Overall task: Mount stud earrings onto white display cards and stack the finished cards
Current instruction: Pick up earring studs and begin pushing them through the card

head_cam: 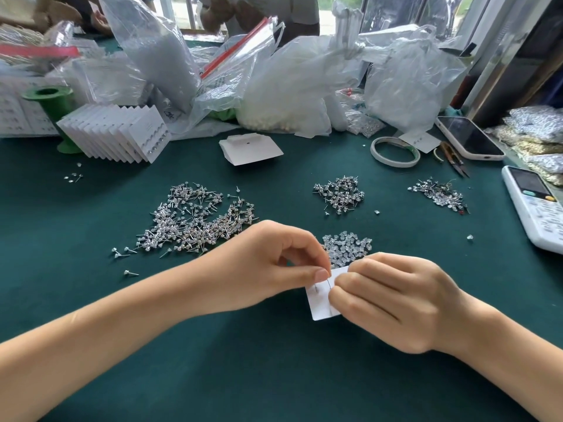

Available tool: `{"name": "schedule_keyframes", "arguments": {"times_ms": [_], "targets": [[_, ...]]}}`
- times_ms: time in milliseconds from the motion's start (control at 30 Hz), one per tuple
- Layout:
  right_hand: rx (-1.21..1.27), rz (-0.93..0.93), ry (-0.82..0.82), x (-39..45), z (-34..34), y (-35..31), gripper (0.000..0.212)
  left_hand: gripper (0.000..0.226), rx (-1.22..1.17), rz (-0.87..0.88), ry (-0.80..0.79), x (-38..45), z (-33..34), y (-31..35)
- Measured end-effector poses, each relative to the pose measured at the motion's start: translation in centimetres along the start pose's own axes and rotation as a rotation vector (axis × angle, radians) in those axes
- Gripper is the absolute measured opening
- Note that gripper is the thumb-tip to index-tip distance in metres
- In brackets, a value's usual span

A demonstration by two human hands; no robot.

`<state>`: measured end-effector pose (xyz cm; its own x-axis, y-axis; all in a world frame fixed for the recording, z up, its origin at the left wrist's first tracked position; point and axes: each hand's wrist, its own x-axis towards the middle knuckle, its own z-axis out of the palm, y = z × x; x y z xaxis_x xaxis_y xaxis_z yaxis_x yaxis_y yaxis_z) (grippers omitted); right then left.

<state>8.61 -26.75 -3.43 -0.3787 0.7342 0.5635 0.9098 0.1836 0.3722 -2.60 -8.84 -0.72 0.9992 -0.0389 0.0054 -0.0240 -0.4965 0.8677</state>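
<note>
Both hands work close together over the green table: the left hand (pixel 268 266) pinches a stud at the top edge of a white card (pixel 324 303) while the right hand (pixel 393 303) grips the card. A fanned stack of finished cards (pixel 118 132) stands far left; large piles of loose studs (pixel 195 220) suggest much remains.

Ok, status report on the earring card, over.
Both hands, left and right, pinch the white card above the table. One stud seated. Nothing in the way.
</note>
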Motion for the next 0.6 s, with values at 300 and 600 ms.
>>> {"name": "schedule_keyframes", "arguments": {"times_ms": [300,600], "targets": [[0.000,-0.007,-0.002,-0.07,-0.05,-0.04,0.030,0.004,0.036,0.000,-0.018,0.02,0.11,0.24],[-0.006,-0.002,-0.023,-0.11,-0.04,-0.17,0.028,0.005,0.144,0.029,0.000,-0.14,0.18,0.57]]}}
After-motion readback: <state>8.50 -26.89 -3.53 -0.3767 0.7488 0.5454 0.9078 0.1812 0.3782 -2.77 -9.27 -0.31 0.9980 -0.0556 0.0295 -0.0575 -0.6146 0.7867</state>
